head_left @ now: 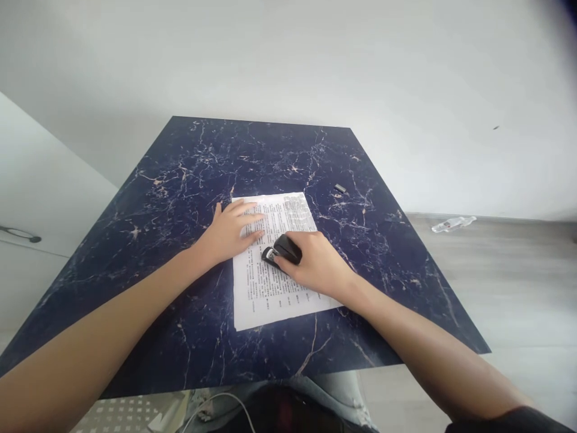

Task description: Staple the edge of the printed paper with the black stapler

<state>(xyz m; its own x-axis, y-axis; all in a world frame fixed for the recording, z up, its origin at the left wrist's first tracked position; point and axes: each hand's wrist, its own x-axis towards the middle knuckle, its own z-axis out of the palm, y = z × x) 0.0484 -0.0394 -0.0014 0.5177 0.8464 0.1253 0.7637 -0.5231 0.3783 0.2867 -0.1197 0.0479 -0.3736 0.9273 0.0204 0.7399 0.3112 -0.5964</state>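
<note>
Table [234,159], dark blue, marble-patterned; white wall [293,60] beyond far edge; pale grey floor [478,282] past right edge; soft light.

Your visible dress: at the right arm, a black sleeve [500,421], its hem ending near the elbow; at the waist, a dark top [293,416] with a dim reddish patch; on the legs, faded blue jeans [336,394], pale and seemingly frayed at one edge; a thin white cord [225,394] looping nearby; your fingers [250,218] bare
</note>
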